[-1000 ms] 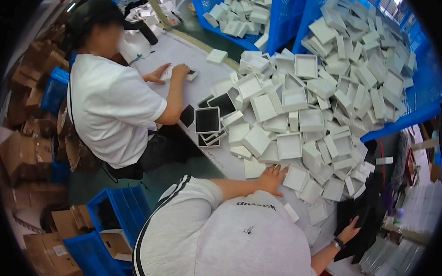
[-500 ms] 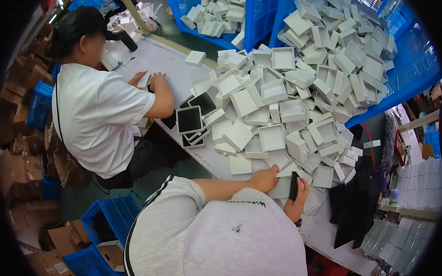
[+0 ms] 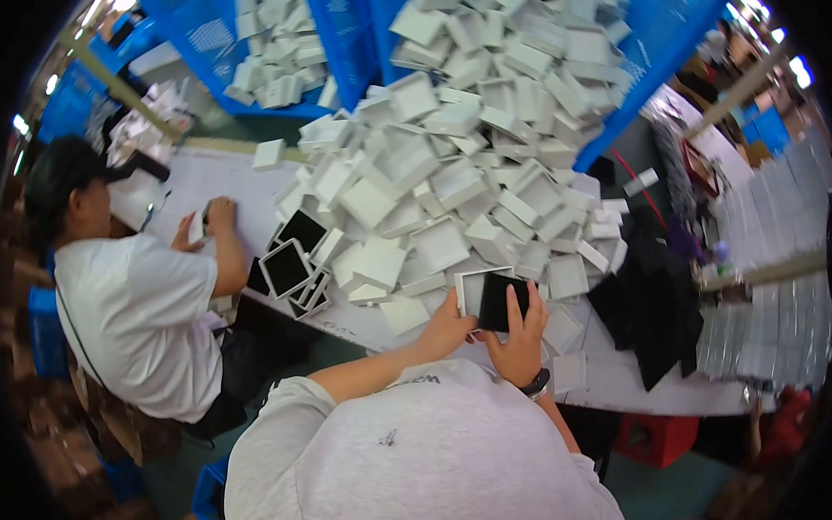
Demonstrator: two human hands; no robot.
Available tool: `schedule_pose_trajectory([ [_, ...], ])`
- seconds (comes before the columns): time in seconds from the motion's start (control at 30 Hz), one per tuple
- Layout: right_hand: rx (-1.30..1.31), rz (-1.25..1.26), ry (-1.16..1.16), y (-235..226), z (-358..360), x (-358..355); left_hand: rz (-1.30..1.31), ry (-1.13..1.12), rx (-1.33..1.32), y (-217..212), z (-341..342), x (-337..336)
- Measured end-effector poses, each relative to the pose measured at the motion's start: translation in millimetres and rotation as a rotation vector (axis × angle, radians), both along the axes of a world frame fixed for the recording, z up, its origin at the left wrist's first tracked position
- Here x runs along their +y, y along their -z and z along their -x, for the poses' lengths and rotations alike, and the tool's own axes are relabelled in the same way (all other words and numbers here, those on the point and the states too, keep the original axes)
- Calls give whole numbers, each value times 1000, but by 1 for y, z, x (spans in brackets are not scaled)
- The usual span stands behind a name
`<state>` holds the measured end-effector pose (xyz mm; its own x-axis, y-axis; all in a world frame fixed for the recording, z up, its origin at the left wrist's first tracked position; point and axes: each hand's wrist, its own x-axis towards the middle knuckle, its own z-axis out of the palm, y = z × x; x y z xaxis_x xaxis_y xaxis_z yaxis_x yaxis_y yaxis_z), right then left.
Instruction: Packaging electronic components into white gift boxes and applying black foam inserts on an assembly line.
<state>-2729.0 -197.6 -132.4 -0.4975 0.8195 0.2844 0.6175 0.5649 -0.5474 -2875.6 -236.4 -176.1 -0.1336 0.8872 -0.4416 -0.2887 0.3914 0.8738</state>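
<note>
My left hand (image 3: 446, 328) grips the near left edge of an open white box tray (image 3: 469, 289) above the near side of the table. My right hand (image 3: 518, 341), with a dark watch on its wrist, holds a flat black pad (image 3: 496, 303), its fingers spread across the pad's face. The pad lies over the right part of the tray's opening; whether it touches the bottom I cannot tell. Just beyond both hands rises a heap of white box trays (image 3: 432, 191). To the left, one tray (image 3: 286, 268) shows a black lining.
Black sheets (image 3: 652, 316) overhang the table's right side. Blue crates (image 3: 344, 42) with more white boxes stand at the back. A co-worker in a white shirt (image 3: 147, 306) handles a small piece at the left. Wrapped white stacks (image 3: 766, 312) stand far right.
My hands have come together: the black pad, earlier held edge-on right of the tray, now lies flat over its opening. The whole view has shifted, with the heap now further left.
</note>
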Motion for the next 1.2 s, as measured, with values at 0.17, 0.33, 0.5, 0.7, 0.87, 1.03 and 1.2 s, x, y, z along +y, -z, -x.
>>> schedule_pose_trajectory([
  [0.17, 10, 99, -92, -15, -12, -10, -21, 426, -128, -7, 30, 4],
  [0.33, -194, 23, -209, -13, -9, -19, -153, 610, 67, -18, 42, 5],
  [0.5, -49, 93, -225, -5, -14, -19, -237, 512, -332, -12, 39, -9],
  [0.7, 614, 211, -155, 26, -16, -9, -41, 208, -234, -36, 28, -11],
  [0.87, 886, 1200, -192, 31, -15, -10, -46, 266, -83, -39, 50, -21],
  [1.03, 535, 1030, -128, 53, -1, -16, -124, 467, 219, -18, 69, -31],
  [1.2, 659, 1105, -54, 56, -6, -12, -285, 523, 421, 8, 66, -24],
])
